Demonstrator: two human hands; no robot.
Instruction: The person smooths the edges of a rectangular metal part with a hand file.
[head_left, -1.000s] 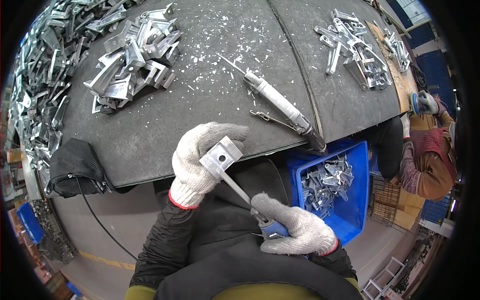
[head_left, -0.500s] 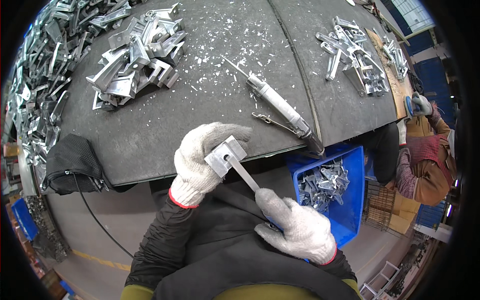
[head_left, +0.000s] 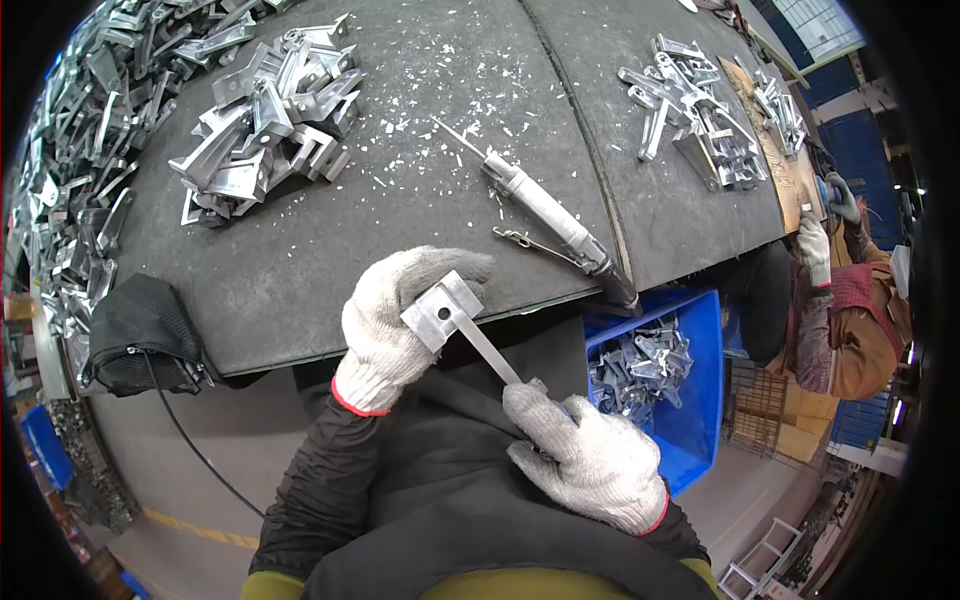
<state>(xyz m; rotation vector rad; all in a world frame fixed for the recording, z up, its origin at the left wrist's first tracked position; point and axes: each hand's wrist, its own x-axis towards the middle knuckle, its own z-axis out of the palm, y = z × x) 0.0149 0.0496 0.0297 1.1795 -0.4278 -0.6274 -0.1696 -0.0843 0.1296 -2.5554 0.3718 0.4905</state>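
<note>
My left hand (head_left: 380, 318), in a white knit glove with a red cuff, is closed round a silvery metal bracket (head_left: 428, 320) above the table's near edge. The bracket's flat face, with a round hole in it, is turned up toward me. My right hand (head_left: 605, 465), gloved alike, grips a narrow flat file (head_left: 489, 354), index finger stretched along it. The file's far end meets the bracket's edge, beside the hole. Its handle is mostly hidden in the palm.
A pen-shaped air tool (head_left: 545, 210) lies on the dark table (head_left: 400, 200) amid metal chips. Bracket piles (head_left: 270, 120) stand left and right (head_left: 700, 115). A blue bin (head_left: 708, 400) holds more parts. A black mesh bag (head_left: 145, 335) hangs left. A co-worker (head_left: 850, 320) works at right.
The file's tip has shifted from the bracket's hole to the edge beside it. The co-worker's gloved hand has come up to the board. The whole view has shifted slightly.
</note>
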